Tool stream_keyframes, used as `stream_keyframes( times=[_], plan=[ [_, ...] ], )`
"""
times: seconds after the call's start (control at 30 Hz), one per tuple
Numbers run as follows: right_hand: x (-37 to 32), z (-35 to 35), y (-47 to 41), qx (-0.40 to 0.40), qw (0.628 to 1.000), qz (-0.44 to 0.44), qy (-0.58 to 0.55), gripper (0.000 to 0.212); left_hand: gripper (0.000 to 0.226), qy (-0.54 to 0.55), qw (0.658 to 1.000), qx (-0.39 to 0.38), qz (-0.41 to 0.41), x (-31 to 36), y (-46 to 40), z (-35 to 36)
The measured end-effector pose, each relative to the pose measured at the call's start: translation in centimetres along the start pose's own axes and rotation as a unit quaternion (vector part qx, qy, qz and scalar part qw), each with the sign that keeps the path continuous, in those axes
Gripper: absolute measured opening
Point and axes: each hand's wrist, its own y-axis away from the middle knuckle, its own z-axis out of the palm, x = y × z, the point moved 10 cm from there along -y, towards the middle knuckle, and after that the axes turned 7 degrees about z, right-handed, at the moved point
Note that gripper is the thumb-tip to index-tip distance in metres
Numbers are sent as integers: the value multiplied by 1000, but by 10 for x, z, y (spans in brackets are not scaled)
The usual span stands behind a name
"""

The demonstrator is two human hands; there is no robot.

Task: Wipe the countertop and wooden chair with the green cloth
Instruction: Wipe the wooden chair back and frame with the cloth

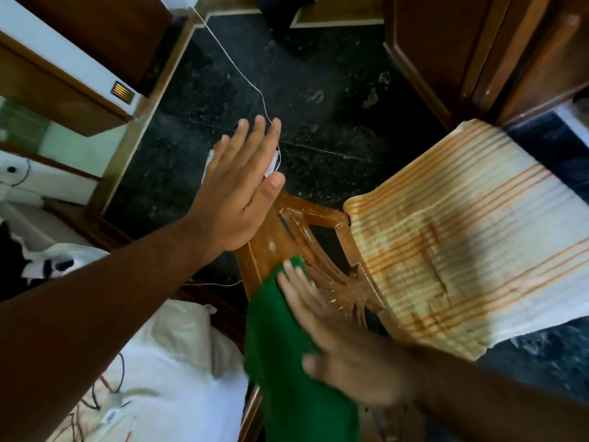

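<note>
Cloth (287, 362), green, lies pressed flat against the chair (280, 240) back's carved frame under the open right hand (347, 355), blurred; the chair-wiping step looks in hand. Left hand (242, 189), open and holding nothing, steadies the frame's top. Next the carved slats likely need wiping, while the striped towel (462, 237) covers part of the chair and a thin cord (251, 84) hangs near.

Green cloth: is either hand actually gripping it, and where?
Neither grips it. The right hand, fingers flat, presses the green cloth by its upper end against the wooden chair back. The left hand is open, empty.
</note>
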Motion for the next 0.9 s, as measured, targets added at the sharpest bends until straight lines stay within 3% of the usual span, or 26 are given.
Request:
stream_keyframes(
  times=[0.17,0.27,0.4,0.5,0.63,0.73,0.87,0.9],
  plan=[
    [-2,-27,-46,20,999,5,27,84,64,15,1000,6,5,1,0,-1],
    [16,7,-2,25,999,-24,-6,78,63,26,999,19,8,0,1,-2],
    [48,32,28,-26,999,22,-28,72,65,35,999,38,11,-1,1,-3],
    [36,3,-13,3,999,26,40,88,66,45,998,48,13,-1,1,-3],
    [20,-39,-83,27,997,48,45,81,72,66,996,58,13,-5,2,-4],
    [26,-29,-72,48,997,28,50,78,82,85,994,66,21,-6,1,-3],
    [52,16,-18,13,991,133,-25,47,83,107,990,89,32,-8,3,-3],
    [44,18,-1,18,989,138,-41,56,83,113,989,92,34,-10,2,-2]
  ],
)
